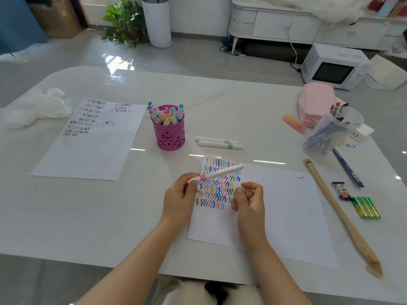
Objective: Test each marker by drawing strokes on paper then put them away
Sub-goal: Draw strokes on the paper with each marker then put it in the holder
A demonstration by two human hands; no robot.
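glossy white table (220, 106) fills the head view, with a tiled floor, a plant and a microwave beyond it. the near sheet (286, 216) lies in front of the person, its left part packed with rows of coloured squiggles and one small pink mark near its far right corner. the left hand (179, 200) pinches a white marker (217, 173) with a pink band by its near end, so the barrel slants up and to the right over the squiggles, clear of the paper. the right hand (250, 200) is loosely curled just beside it; whether it hides a cap i cannot tell. two more markers (219, 143) lie side by side between the sheet and the pink cup (170, 134), which is already crowded with capped markers. a second, used sheet (92, 146) sits well apart to the left. the likely risks: the marker is held only at one end, so it could swing or slip and streak the paper or table; if its tip is bare, it may go into the cup uncapped and dry out; and pushing it into the full cup could tip the cup or knock the two loose markers into rolling.
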